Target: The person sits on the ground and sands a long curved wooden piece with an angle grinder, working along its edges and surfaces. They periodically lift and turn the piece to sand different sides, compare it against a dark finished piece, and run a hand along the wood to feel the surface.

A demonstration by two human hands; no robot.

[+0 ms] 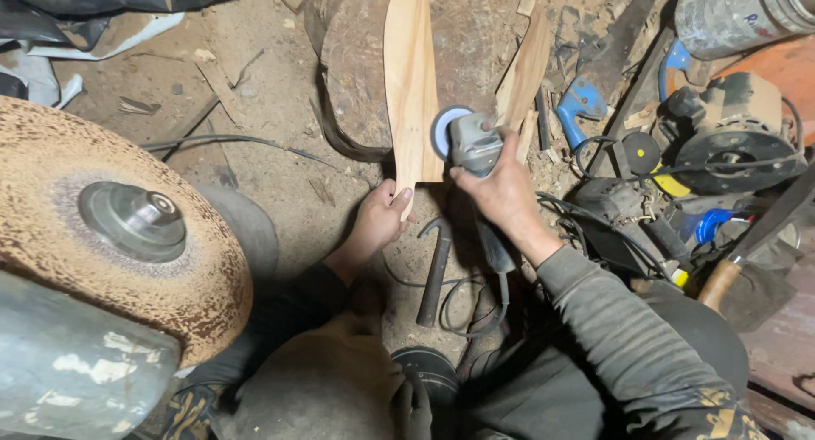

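Observation:
A long, curved pale wooden blank [411, 75] lies on the dusty floor, running away from me. My left hand [379, 219] grips its near end. My right hand [501, 190] holds a grey angle grinder [472, 141], whose round sanding disc [443, 128] rests against the blank's right edge. The grinder's black cord [475, 308] loops back toward my legs.
A hammer [435, 270] lies on the floor between my arms. A large rust-speckled buffing wheel [110, 228] fills the left foreground. Wood offcuts [525, 67], a blue clamp [579, 105], an electric motor [735, 134], cables and a metal can [739, 11] crowd the right side.

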